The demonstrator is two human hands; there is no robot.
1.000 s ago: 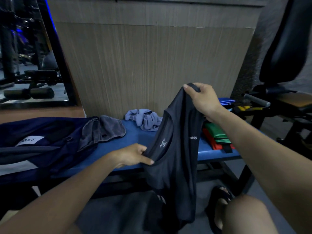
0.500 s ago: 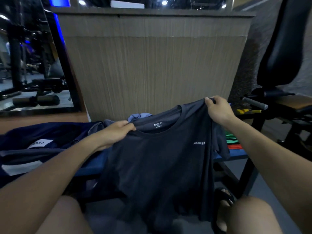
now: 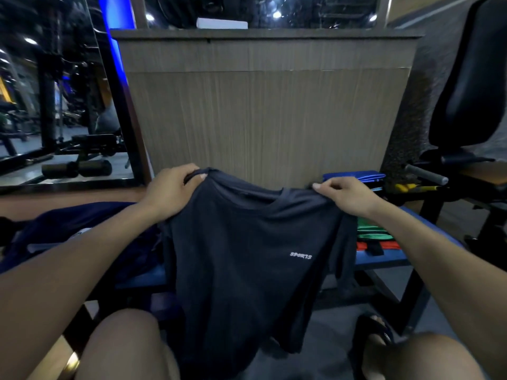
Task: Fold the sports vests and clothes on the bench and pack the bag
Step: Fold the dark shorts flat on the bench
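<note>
Left hand (image 3: pixel 171 192) and right hand (image 3: pixel 347 194) each pinch 1 shoulder of the dark shirt (image 3: pixel 247 259); risk: hanging hem could drag on floor, or folds go uneven.

A wood-grain partition (image 3: pixel 269 119) stands at the far side. To its left, a mirror (image 3: pixel 55 91) reflects dim gym equipment and a black foam roller pad (image 3: pixel 76 168). At right stands a black padded machine seat (image 3: pixel 472 86) with a grey handle (image 3: pixel 425 174). A black sandal (image 3: pixel 375 333) rests on the near floor.
</note>
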